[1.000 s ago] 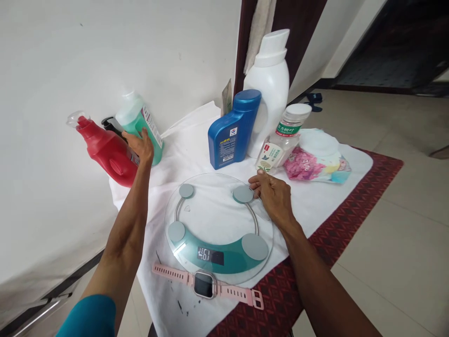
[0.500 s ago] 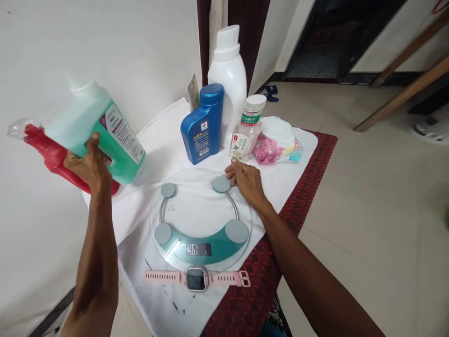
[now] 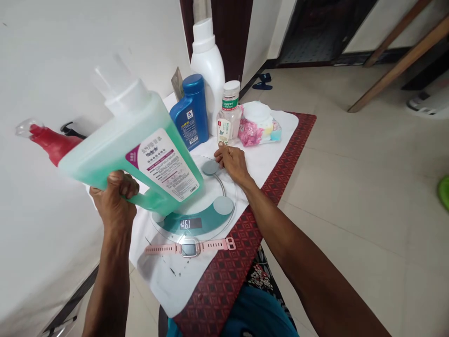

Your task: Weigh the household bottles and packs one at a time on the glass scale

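Note:
My left hand (image 3: 114, 199) is closed round the handle of a large green liquid bottle (image 3: 129, 150) with a white cap and a white label. The bottle hangs tilted in the air above the left half of a round glass scale (image 3: 210, 206), hiding part of it. The scale's display (image 3: 190, 223) is lit. My right hand (image 3: 231, 161) rests on the far right rim of the scale, fingers flat and together, near a clear bottle with a green label (image 3: 228, 114).
A pink smartwatch (image 3: 189, 246) lies in front of the scale on a white cloth (image 3: 161, 281) over a red patterned mat (image 3: 224, 281). Behind stand a blue bottle (image 3: 187, 114), a tall white bottle (image 3: 208, 65), a wipes pack (image 3: 259, 126) and a red bottle (image 3: 52, 142).
My left hand lifted the green bottle from beside the red bottle and carried it right and toward me, over the scale. The right hand stayed on the scale's rim.

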`<action>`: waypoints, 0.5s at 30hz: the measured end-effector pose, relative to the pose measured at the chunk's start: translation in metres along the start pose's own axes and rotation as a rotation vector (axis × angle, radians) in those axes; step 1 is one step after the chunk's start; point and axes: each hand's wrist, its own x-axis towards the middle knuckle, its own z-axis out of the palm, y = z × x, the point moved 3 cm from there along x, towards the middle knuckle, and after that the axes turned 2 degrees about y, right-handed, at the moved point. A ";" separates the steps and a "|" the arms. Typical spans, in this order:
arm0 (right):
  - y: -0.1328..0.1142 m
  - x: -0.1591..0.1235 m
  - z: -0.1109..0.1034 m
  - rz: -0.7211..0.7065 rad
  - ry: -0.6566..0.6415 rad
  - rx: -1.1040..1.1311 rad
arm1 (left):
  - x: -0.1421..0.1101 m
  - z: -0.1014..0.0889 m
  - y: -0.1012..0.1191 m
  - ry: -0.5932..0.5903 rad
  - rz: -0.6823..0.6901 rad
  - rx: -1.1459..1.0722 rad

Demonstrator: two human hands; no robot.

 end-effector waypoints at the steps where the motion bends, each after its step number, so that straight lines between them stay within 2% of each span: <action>1: 0.000 0.000 0.000 -0.004 -0.003 0.004 | -0.004 0.003 -0.002 -0.014 -0.003 0.011; 8: -0.003 0.001 -0.002 -0.011 -0.009 -0.025 | -0.004 0.011 -0.025 -0.093 0.068 0.038; 12: -0.001 0.001 -0.002 -0.011 -0.007 -0.044 | 0.001 0.002 -0.040 -0.112 0.126 0.009; 15: 0.001 0.001 -0.002 -0.027 0.002 -0.048 | 0.010 -0.010 -0.042 -0.180 0.102 0.018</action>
